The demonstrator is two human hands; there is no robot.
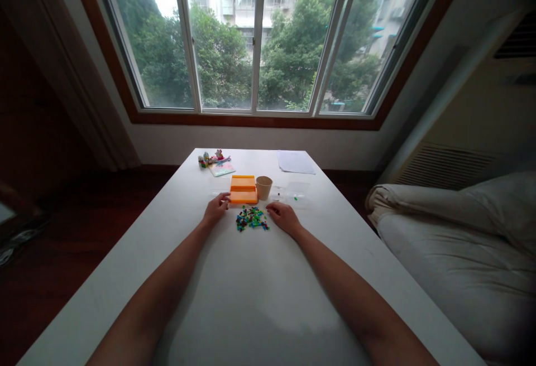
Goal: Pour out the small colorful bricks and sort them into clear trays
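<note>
A loose pile of small green, blue and dark beads or bricks (pixel 252 218) lies on the white table between my hands. My left hand (pixel 216 208) rests left of the pile, its slightly curled fingers apart and close to the front left corner of an open orange plastic case (pixel 243 188). On the other side, my right hand (pixel 285 218) lies low at the pile's right edge. Its fingers are closed together, and anything between the tips is too small to make out. A brown paper cup (pixel 264 187) stands upright beside the case, beyond my right fingertips.
Clear plastic trays (pixel 298 188) with a few small pieces sit right of the cup. White paper sheets (pixel 295 162) lie at the back right of the table (pixel 251 299). Small toy figures (pixel 205 159) and a colourful booklet (pixel 222 168) are at the back left.
</note>
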